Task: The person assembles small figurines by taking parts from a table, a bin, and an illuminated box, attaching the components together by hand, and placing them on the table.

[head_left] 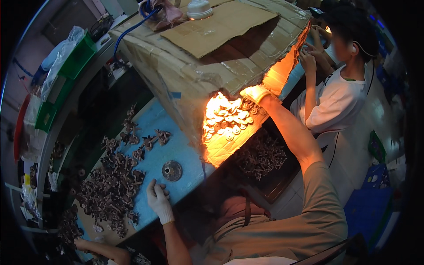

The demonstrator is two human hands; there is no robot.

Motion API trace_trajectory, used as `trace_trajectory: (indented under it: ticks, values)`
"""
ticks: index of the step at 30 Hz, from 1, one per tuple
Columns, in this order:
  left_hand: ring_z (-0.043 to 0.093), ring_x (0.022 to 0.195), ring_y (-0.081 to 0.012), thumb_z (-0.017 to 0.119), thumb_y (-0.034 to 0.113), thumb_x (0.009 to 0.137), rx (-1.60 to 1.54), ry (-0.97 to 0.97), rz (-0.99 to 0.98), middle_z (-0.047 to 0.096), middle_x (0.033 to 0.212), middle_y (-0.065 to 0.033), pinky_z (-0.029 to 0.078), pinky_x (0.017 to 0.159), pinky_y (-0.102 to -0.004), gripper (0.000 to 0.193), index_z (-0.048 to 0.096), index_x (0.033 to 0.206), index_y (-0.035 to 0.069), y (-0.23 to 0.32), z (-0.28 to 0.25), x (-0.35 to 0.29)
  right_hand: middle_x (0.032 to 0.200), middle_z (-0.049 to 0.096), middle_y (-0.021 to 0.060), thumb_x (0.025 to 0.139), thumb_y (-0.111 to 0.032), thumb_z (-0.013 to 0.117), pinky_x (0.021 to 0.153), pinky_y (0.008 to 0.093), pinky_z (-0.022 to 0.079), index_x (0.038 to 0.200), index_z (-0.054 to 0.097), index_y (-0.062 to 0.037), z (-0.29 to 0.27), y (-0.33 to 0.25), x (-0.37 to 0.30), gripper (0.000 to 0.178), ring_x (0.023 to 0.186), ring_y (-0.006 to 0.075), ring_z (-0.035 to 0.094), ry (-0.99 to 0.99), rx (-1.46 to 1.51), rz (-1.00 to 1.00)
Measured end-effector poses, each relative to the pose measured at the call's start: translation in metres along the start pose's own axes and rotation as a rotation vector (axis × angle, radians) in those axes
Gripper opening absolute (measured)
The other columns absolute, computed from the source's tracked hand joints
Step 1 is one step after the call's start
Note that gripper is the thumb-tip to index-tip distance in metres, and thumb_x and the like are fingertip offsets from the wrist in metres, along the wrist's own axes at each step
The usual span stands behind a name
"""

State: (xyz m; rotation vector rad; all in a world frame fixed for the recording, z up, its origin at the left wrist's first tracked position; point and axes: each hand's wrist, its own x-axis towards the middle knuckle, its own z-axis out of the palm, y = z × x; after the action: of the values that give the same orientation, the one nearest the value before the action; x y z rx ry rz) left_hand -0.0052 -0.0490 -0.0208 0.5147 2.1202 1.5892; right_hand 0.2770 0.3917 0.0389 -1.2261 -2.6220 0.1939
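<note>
Fingers of the left hand [159, 203] loosely bent near one disc [172, 170]; whether the right hand [256, 93] holds any lit parts [225, 118], I cannot tell.
Those parts, too many to count, lie in the mouth of one carton [152, 48], whose walls hide the rest inside. From the left hand: disc at one o'clock, one dark heap [108, 190] at nine. From the right: one tray [285, 183] at six, one co-worker [342, 95] at three, one white fitting [199, 9] atop the carton at eleven.
</note>
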Motion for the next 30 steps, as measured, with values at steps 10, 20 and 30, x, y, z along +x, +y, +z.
trace_trajectory:
  ticks: [10, 20, 30]
  values:
    - [0.062, 0.071, -0.0079, 0.056, 0.021, 0.112, 0.02, -0.165, 0.111, 0.073, 0.094, -0.0059, 0.051, 0.062, -0.0236, 0.036, 0.063, 0.14, -0.001, 0.051, 0.013, -0.008, 0.102, 0.08, 0.0135, 0.097, -0.02, 0.077, 0.084, 0.0364, 0.06, 0.116, 0.078, -0.0058, -0.004, -0.229, -0.201, 0.024, 0.093, 0.0223, 0.079, -0.306, 0.865, -0.132]
    - [0.07, 0.082, -0.0147, 0.053, 0.029, 0.113, -0.166, -0.383, -0.047, 0.074, 0.106, -0.0111, 0.056, 0.069, -0.028, 0.042, 0.067, 0.137, -0.002, 0.044, 0.03, 0.02, 0.113, 0.077, 0.0143, 0.102, -0.025, 0.06, 0.084, 0.0447, 0.06, 0.118, 0.075, -0.0116, 0.103, -0.29, -0.125, 0.026, 0.098, 0.0338, 0.076, 0.119, 0.587, -0.298]
    - [0.062, 0.078, -0.0061, 0.07, 0.024, 0.106, -0.052, -0.309, -0.011, 0.074, 0.098, -0.0041, 0.049, 0.064, -0.0218, 0.037, 0.07, 0.13, -0.003, 0.041, 0.037, 0.025, 0.112, 0.075, 0.017, 0.108, -0.026, 0.059, 0.09, 0.0453, 0.06, 0.141, 0.059, -0.0128, 0.068, -0.261, -0.216, 0.036, 0.104, 0.0358, 0.075, -0.213, 0.956, -0.051]
